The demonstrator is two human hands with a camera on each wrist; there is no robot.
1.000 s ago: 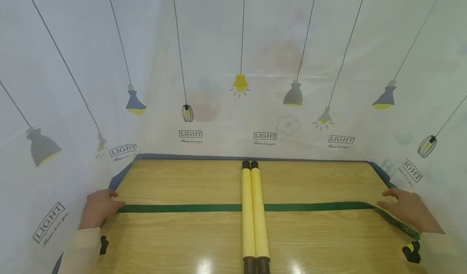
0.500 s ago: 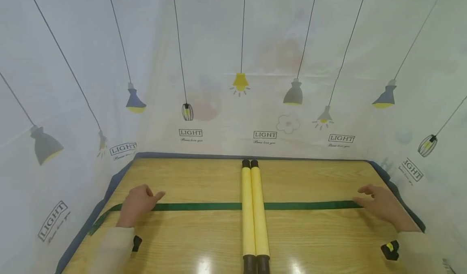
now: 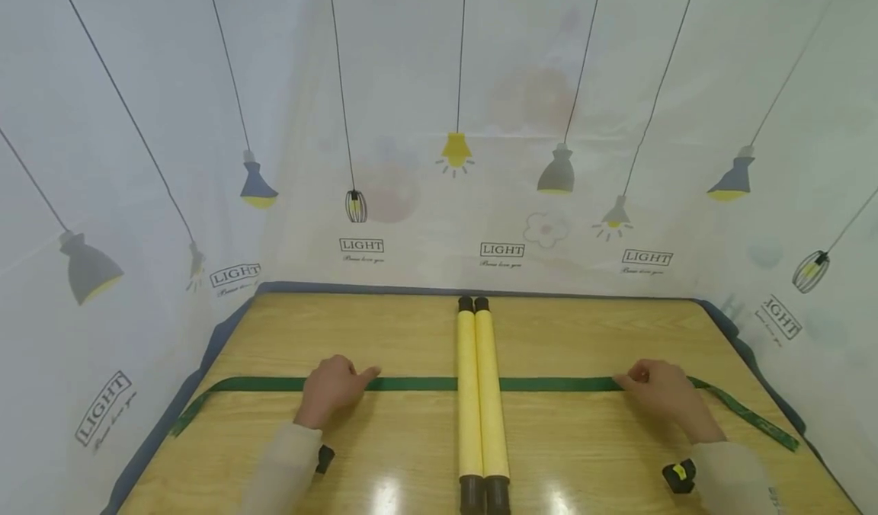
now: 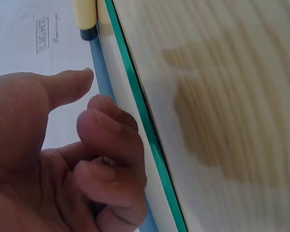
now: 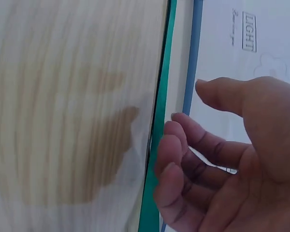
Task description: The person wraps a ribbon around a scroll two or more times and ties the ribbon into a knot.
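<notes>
Two yellow rods [image 3: 478, 393] with dark ends lie side by side, pointing away from me, across a long green ribbon [image 3: 411, 384] on the table. Over the ribbon to their left is my left hand [image 3: 332, 389], its thumb stretched toward the rods. My right hand [image 3: 667, 397] is over the ribbon on the other side, thumb and fingertips facing inward. Both wrist views show loosely curled fingers with nothing between them, on the left hand [image 4: 58, 169] and the right hand [image 5: 241, 193]. The rods' yellow end [image 4: 85, 14] shows in the left wrist view.
The wood-grain table [image 3: 583, 332] has a blue edge [image 3: 370, 289] along its back. White sheeting [image 3: 411, 65] printed with hanging lamps rises behind and on both sides. The ribbon's right end [image 3: 761, 423] bends toward me. Small black devices [image 3: 679, 475] sit at my wrists.
Both hands have left the table's side edges and moved inward along the ribbon toward the rods. The rods and ribbon stay in place; the ribbon's ends are now uncovered.
</notes>
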